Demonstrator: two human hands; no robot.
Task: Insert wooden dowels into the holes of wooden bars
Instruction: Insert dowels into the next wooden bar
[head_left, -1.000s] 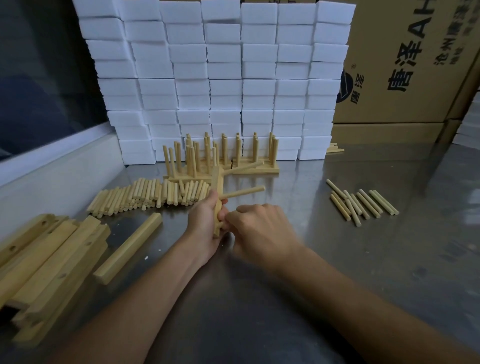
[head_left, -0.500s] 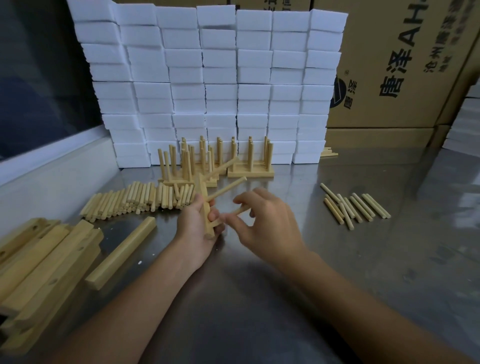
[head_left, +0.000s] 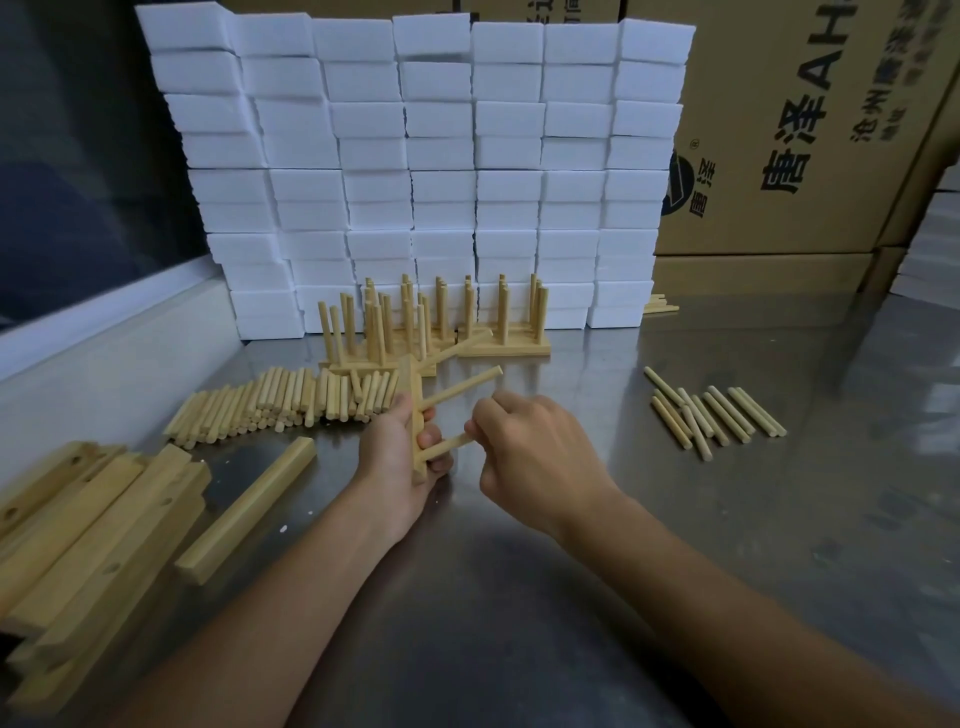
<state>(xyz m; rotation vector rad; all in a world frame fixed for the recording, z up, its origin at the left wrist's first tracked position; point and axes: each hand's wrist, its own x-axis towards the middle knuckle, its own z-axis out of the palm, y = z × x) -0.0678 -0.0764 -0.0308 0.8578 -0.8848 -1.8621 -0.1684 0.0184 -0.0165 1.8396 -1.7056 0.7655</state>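
Note:
My left hand (head_left: 397, 454) grips a wooden bar (head_left: 411, 395) held roughly upright over the steel table. Three dowels stick out of the bar to the right: a top one, a middle one (head_left: 462, 388) and a bottom dowel (head_left: 448, 448). My right hand (head_left: 540, 457) pinches the free end of the bottom dowel, whose other end sits in the bar's lowest hole. A long row of loose dowels (head_left: 270, 402) lies behind my left hand. Another small group of dowels (head_left: 714, 415) lies to the right.
Finished bars with upright dowels (head_left: 436, 322) stand at the back, before a wall of white foam blocks (head_left: 415, 171). Bare wooden bars (head_left: 93, 530) are piled at the left, one lone bar (head_left: 249, 506) beside them. Cardboard boxes (head_left: 810, 130) stand at the back right.
My right hand has drawn back to the right, from against the bar to the bottom dowel's free end. The bar was lifted slightly and then held about where it was.

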